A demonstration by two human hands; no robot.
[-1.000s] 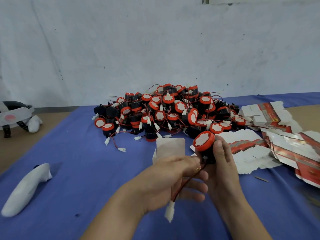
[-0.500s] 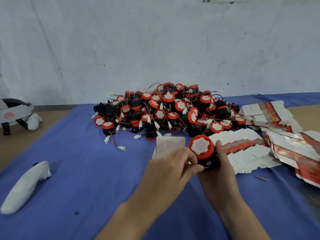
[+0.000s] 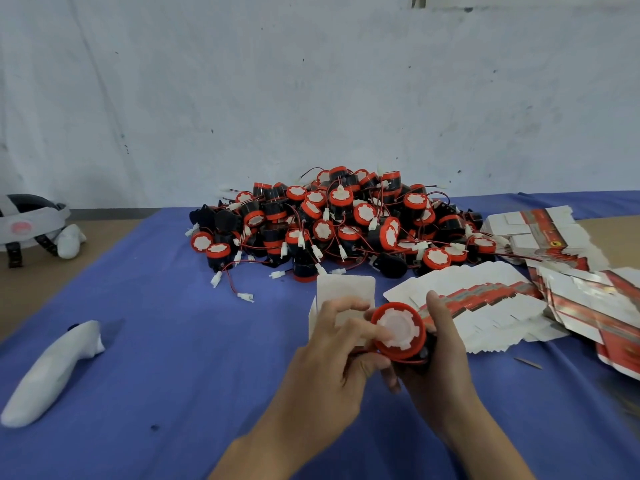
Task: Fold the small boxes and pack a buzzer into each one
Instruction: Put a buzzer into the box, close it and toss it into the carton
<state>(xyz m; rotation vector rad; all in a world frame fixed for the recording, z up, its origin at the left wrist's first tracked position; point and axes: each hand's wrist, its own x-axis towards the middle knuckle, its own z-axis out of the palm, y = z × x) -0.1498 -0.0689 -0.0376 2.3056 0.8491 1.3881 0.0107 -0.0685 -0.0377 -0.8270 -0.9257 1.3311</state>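
Note:
A black buzzer [image 3: 400, 332] with a red rim and white face sits between both hands above the blue cloth. My right hand [image 3: 438, 355] grips its body from the right and below. My left hand [image 3: 341, 351] curls round its left side, a finger lying across the white face; the buzzer's wire is hidden under the fingers. Just behind my left hand stands a small white box [image 3: 346, 292] with its flap up, partly hidden. A large pile of buzzers [image 3: 332, 223] with red wires and white plugs lies farther back.
Flat red-and-white box blanks [image 3: 491, 299] fan out to the right, with more stacks [image 3: 540, 233] behind. A white handheld controller [image 3: 52, 368] lies at the left. A headset [image 3: 27, 226] rests at the far left on the wooden table [image 3: 104, 233]. A white wall closes the back.
Both hands have lowered the buzzer toward the cloth and nearer me. The dangling red wire and white plug have been gathered under my left hand's fingers against the buzzer.

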